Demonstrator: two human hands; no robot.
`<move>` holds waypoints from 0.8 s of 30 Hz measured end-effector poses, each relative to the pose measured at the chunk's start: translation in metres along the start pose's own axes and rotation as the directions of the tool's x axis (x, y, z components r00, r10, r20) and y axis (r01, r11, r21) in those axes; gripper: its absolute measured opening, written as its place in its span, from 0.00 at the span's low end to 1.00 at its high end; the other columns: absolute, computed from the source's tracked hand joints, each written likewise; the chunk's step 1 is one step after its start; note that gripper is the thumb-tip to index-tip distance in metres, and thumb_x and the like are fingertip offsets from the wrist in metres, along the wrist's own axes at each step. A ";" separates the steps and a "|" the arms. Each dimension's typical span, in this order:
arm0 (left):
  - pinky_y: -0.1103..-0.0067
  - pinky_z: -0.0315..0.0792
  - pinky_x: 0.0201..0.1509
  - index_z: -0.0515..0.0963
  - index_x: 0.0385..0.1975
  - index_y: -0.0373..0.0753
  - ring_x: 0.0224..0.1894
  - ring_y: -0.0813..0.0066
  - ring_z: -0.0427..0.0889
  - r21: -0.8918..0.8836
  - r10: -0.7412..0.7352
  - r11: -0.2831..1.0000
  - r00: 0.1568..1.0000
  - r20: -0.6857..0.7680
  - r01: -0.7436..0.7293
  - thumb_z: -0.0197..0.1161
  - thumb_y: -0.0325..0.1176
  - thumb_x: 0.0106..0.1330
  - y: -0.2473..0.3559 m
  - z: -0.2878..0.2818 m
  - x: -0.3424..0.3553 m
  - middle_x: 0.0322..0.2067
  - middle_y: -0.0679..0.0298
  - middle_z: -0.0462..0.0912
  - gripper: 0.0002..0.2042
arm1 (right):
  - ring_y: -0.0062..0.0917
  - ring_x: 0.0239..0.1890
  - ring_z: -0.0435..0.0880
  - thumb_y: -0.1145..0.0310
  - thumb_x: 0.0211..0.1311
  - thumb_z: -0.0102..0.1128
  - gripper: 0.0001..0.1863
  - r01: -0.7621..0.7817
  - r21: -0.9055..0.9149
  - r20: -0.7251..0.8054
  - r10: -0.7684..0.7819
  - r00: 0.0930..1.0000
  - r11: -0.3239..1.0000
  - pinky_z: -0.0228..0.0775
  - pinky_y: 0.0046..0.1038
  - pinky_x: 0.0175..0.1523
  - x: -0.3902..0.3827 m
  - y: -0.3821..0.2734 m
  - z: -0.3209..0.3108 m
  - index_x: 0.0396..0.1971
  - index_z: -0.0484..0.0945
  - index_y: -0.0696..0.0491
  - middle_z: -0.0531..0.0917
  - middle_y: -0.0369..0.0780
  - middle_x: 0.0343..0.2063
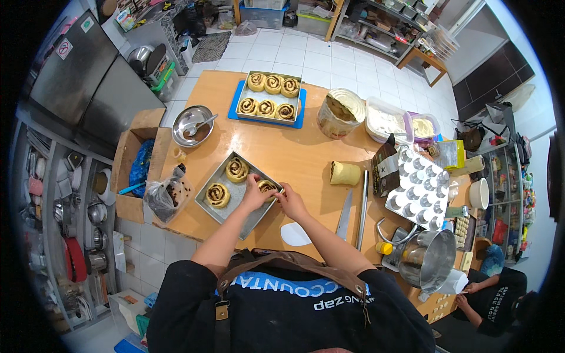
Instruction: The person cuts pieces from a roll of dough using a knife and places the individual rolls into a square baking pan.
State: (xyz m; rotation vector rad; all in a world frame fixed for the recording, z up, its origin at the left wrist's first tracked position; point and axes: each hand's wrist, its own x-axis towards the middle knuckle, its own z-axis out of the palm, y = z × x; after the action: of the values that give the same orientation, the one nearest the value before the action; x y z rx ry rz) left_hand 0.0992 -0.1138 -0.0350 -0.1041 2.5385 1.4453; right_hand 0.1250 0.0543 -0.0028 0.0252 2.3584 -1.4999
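Dough roll (266, 187), in the pan (236, 189) beneath the left hand (254, 194), which grips it; right hand (290, 203) beside it, fingers bunched, grip unclear. We should press lightly, sparing the spiral.

Grey mat (212, 47) on tiled floor (292, 57); blue bag (141, 163) in cardboard box (129, 209).

Between the fingertips of the left hand (254, 193) and the right hand (291, 203) sits a pale yellow, round dough roll with a dark brown spiral filling (266, 186), swirl facing up and partly covered by fingers. It lies at the right corner of a silver, straight-sided metal baking pan (234, 191), set at a slant under the left hand. Two matching raw rolls (218, 195) lie swirl-up in the pan, apart from each other, one left of the left hand, one just beyond it.
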 end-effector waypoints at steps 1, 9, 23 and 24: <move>0.68 0.65 0.58 0.52 0.56 0.31 0.56 0.55 0.68 0.002 0.001 1.000 1.000 0.000 -0.001 0.74 0.47 0.47 0.000 0.003 -0.002 0.52 0.44 0.66 0.44 | 0.21 0.20 0.78 0.64 0.66 0.55 0.18 0.001 0.002 -0.001 -0.001 1.000 1.000 0.71 0.25 0.23 0.000 0.000 0.000 0.53 0.67 0.51 0.77 0.38 0.21; 0.67 0.60 0.65 0.58 0.61 0.32 0.61 0.52 0.63 0.200 0.041 0.979 0.999 -0.031 -0.034 0.77 0.38 0.43 0.010 -0.015 -0.025 0.57 0.48 0.63 0.45 | 0.23 0.19 0.78 0.65 0.66 0.54 0.18 0.017 -0.034 -0.023 -0.017 1.000 0.999 0.71 0.26 0.22 0.001 0.007 0.003 0.54 0.67 0.51 0.78 0.39 0.21; 0.70 0.64 0.62 0.62 0.58 0.33 0.58 0.56 0.69 0.122 0.089 0.988 0.995 0.042 -0.093 0.74 0.34 0.46 0.024 -0.022 -0.025 0.50 0.49 0.69 0.38 | 0.38 0.28 0.81 0.63 0.65 0.55 0.18 -0.017 0.009 -0.013 0.017 1.000 1.000 0.71 0.36 0.34 0.002 0.006 0.001 0.52 0.69 0.51 0.80 0.45 0.24; 0.70 0.67 0.58 0.63 0.56 0.33 0.53 0.59 0.72 0.258 0.200 0.953 0.971 -0.130 -0.162 0.74 0.34 0.48 0.011 -0.014 -0.031 0.47 0.51 0.72 0.36 | 0.38 0.28 0.81 0.63 0.64 0.55 0.18 -0.003 0.006 -0.018 0.003 1.000 1.000 0.71 0.36 0.34 0.002 0.005 0.002 0.52 0.69 0.51 0.80 0.45 0.23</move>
State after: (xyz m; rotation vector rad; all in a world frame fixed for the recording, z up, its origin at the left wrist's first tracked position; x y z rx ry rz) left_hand 0.1250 -0.1211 -0.0117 0.0624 2.9001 1.2089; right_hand 0.1251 0.0545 -0.0087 0.0440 2.3673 -1.5111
